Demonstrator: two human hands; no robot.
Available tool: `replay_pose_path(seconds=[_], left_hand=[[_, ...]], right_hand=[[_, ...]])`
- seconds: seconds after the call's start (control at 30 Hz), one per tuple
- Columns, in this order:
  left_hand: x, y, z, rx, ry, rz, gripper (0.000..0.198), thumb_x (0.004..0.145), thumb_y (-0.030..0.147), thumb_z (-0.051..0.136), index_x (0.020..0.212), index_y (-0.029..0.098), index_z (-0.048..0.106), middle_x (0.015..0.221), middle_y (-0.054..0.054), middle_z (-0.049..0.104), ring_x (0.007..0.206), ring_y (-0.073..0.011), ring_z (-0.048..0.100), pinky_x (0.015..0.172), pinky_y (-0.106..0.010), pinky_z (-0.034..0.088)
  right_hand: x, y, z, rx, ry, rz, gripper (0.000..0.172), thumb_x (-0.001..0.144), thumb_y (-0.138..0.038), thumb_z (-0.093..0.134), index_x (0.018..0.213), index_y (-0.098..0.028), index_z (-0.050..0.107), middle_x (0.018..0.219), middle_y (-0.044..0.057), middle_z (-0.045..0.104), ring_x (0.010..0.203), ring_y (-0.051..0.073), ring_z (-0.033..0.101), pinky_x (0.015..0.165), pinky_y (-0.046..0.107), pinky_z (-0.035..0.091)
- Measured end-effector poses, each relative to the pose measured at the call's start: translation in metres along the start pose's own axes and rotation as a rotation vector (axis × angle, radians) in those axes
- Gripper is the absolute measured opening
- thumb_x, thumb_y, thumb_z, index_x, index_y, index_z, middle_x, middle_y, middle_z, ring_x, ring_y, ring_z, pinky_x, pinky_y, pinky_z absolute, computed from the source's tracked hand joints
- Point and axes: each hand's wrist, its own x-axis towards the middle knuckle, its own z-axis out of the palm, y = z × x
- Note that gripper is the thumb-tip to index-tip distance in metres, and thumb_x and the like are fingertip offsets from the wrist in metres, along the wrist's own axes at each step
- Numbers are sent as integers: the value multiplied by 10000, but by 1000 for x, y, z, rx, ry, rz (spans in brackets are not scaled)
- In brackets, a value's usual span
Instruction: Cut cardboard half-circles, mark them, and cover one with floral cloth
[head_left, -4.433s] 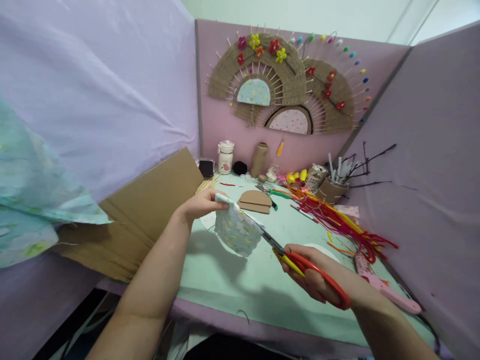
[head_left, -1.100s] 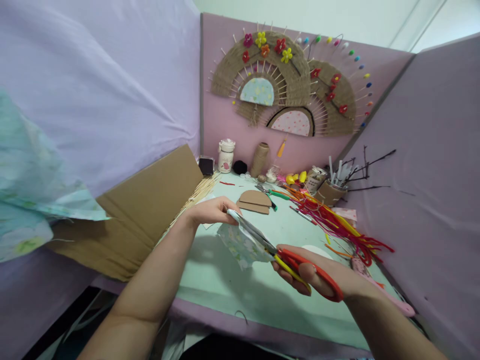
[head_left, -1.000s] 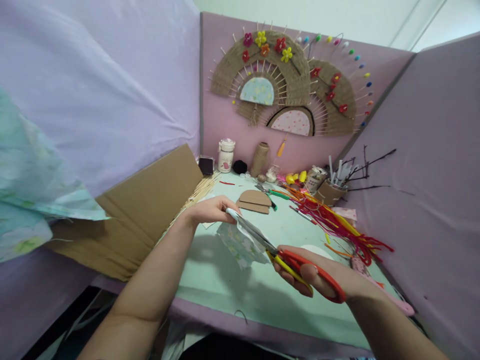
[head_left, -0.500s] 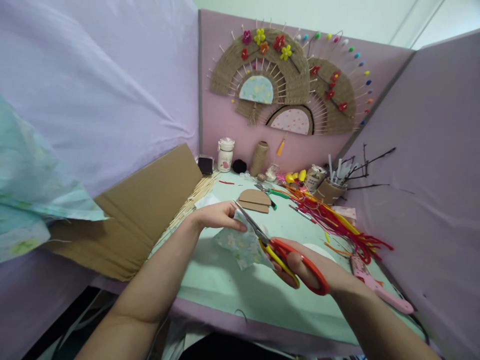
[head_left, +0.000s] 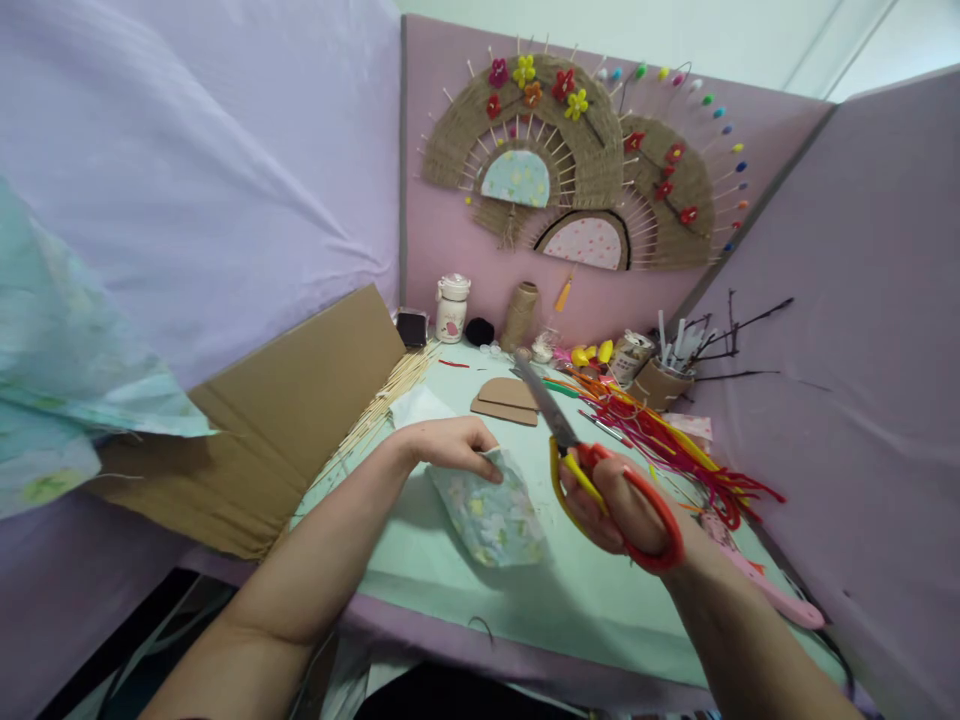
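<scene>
Down on the mint-green surface (head_left: 465, 590) lies the pale floral fabric piece (head_left: 495, 515), its top corner pinched by the left hand (head_left: 450, 445); the right hand (head_left: 619, 505), its grip closed around red-handled scissors (head_left: 559, 428), hovers just beside.

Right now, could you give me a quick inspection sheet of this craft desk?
Surface: mint-green table, purple front edge.
Job's things: flowered cloth piece lying on the table; scissors, blades together, clear of the cloth.
Clutter: cardboard half-rounds, wooden sticks, coloured strips, twine spool, jar.
Fingers: left hand pinches the cloth's top edge; right hand grips the scissor handles.
Cables: nothing seen.
Surroundings: purple partitions, woven fans on the back wall, cardboard sheet.
</scene>
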Motion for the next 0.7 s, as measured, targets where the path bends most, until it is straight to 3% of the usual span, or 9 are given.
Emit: replay_pose_path(seconds=[0.07,0.13,0.2,0.27,0.33,0.43,0.57,0.7], left_hand=[[1,0,1,-79,31,17,224,712,352,758,843,171,780,767,-15,745,675,-161,656,660,-228,512],[-1,-1,0,-185,71,50,237,695,348,774,845,165,777,803,-32,752,697,-164,667,672,-233,516],[-4,-4,-5,-287,106,89,261,654,344,808,829,153,774,807,-49,755,701,-164,674,683,-240,521],[-5,-8,-9,-402,150,130,312,602,354,843,813,137,768,790,-69,754,689,-167,678,687,-254,528],[-5,-12,-11,-535,214,159,371,546,371,875,797,124,758,757,-79,747,663,-170,682,670,-262,535],[-2,-14,-12,-691,324,172,410,505,360,900,797,118,742,746,-75,741,657,-168,687,653,-254,539],[4,-8,-12,-796,429,119,359,574,285,873,846,104,724,784,-87,745,685,-177,695,672,-261,545],[10,-5,-13,-864,495,48,223,675,202,802,847,100,705,778,-95,746,708,-188,706,684,-269,554]], right_hand=[[7,-2,-9,16,164,-43,551,811,-764,372,771,-220,451,471,-83,359,332,65,250,317,203,208],[18,2,-25,-54,372,22,510,773,-731,475,760,-222,444,537,-70,406,358,67,299,337,208,233],[30,14,-44,-282,544,117,443,748,-648,569,749,-219,458,541,-66,418,399,88,362,379,218,275],[43,32,-63,-677,653,248,371,753,-554,602,753,-192,526,614,1,548,512,134,485,452,240,323],[54,54,-75,-987,661,470,294,804,-450,567,761,-160,592,710,90,643,660,201,591,526,268,353],[63,83,-80,-1023,651,567,234,804,-331,581,792,-109,655,818,191,690,780,266,648,586,298,379],[66,100,-74,-986,657,568,266,777,-278,630,923,-60,674,910,241,694,871,308,664,669,323,428],[74,89,-68,-946,700,426,299,824,-244,591,1016,-25,655,1094,301,641,1099,356,587,891,397,414]])
